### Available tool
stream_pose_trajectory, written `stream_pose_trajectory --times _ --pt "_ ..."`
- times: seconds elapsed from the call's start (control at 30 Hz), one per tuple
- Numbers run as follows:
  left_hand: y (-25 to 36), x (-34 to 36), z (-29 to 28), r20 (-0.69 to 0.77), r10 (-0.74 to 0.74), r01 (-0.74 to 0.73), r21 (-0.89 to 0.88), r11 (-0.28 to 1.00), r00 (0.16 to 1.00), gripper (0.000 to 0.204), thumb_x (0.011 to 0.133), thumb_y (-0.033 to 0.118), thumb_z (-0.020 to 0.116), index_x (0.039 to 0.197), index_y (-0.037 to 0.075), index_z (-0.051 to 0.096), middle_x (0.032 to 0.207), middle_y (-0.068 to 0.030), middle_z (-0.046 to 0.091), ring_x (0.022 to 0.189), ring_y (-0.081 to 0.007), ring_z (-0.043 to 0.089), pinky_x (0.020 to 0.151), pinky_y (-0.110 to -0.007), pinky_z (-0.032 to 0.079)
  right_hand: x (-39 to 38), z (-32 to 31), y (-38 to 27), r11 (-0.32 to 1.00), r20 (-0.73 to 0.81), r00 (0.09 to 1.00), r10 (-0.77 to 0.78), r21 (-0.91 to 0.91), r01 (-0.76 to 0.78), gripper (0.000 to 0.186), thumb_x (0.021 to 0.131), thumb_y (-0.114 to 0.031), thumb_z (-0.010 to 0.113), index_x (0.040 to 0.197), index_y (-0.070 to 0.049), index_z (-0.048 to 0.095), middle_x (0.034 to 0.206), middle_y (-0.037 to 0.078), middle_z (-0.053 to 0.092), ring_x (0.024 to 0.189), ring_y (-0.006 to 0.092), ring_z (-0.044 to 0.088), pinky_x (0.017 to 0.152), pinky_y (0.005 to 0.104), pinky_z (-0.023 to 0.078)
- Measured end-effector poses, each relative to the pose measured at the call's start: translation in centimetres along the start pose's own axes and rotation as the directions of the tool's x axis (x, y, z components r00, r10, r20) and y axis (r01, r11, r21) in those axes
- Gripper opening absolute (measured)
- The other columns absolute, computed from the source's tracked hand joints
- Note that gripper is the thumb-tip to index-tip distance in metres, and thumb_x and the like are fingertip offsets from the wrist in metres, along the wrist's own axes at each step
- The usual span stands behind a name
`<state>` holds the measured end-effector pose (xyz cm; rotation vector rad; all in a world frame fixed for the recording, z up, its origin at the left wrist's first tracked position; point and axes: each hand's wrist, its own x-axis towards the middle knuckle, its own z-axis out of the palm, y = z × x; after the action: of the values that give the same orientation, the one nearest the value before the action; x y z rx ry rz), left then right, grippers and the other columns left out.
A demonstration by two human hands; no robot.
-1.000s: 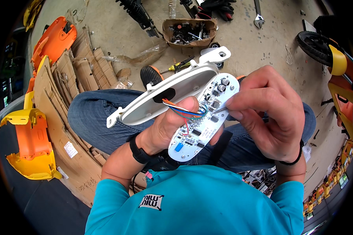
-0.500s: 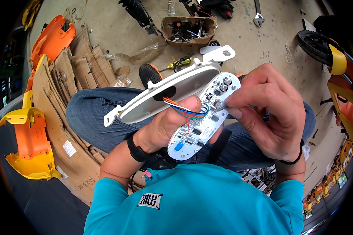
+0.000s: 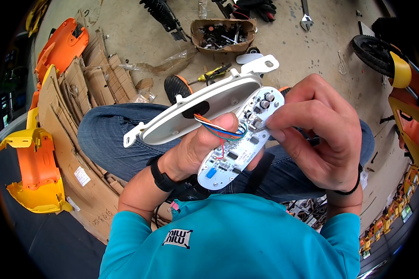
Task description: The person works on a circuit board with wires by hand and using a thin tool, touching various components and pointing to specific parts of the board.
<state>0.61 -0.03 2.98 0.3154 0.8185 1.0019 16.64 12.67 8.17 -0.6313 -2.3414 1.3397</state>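
My left hand grips a white oval circuit board with capacitors, chips and a blue component, its thumb lying by a bundle of coloured wires. The wires run from a dark opening in a white oval housing with mounting tabs, which sits behind the board, partly hidden by my left hand. My right hand has thumb and index finger pinched at the board's right edge, on a small thin thing that I cannot make out.
My jeans-covered legs are below. Torn cardboard and orange and yellow plastic shells lie left. Ahead are a screwdriver, a box of small parts and a wrench; a wheel stands right.
Over the last second the board, housing and both hands have shifted slightly, the housing a little up and left. The grip and the pinch look the same.
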Motion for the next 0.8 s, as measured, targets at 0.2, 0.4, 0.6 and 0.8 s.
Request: stream_pose_trajectory --times 0.2,0.4,0.6,0.8 --pt "-0.10 0.04 -0.25 0.023 -0.008 0.008 -0.008 1.000 1.000 0.092 0.082 0.084 0.034 0.123 0.003 0.053 0.068 -0.0112 0.060 0.058 -0.0174 0.051 0.057 -0.028 0.039 0.06 -0.18 0.03 1.000 0.010 1.000 -0.005 0.003 0.005 0.020 0.069 0.003 0.073 0.086 -0.006 0.068 0.080 0.005 0.055 0.071 0.0163 0.054 0.058 0.0264 0.040" --pt "0.02 0.04 -0.33 0.028 -0.010 0.009 0.010 1.000 1.000 0.093 0.083 0.084 0.033 0.123 0.003 0.053 0.069 -0.0123 0.061 0.059 -0.0178 0.052 0.058 -0.029 0.039 -0.01 -0.06 0.09 1.000 0.000 1.000 0.000 0.007 0.000 0.019 0.070 0.003 0.074 0.087 -0.006 0.069 0.080 0.005 0.056 0.071 0.0156 0.054 0.058 0.0260 0.040" --pt "0.14 -0.12 -0.38 0.031 -0.034 0.034 -0.004 0.999 0.999 0.094 0.083 0.083 0.034 0.128 0.003 0.051 0.071 -0.0131 0.061 0.061 -0.0182 0.053 0.062 -0.029 0.041 0.09 0.03 0.07 1.000 0.002 1.000 0.003 0.016 -0.003 0.020 0.070 0.004 0.073 0.087 -0.006 0.069 0.080 0.005 0.056 0.071 0.0153 0.054 0.057 0.0258 0.040" --pt "0.18 -0.22 -0.53 0.033 -0.050 0.051 -0.020 0.999 0.998 0.096 0.080 0.084 0.041 0.131 0.003 0.050 0.076 -0.0131 0.063 0.063 -0.0183 0.055 0.064 -0.029 0.042 0.13 -0.42 -0.09 0.999 0.021 1.000 0.023 0.036 -0.023 0.016 0.071 -0.001 0.073 0.085 -0.006 0.068 0.080 0.004 0.056 0.069 0.0131 0.053 0.055 0.0240 0.038"
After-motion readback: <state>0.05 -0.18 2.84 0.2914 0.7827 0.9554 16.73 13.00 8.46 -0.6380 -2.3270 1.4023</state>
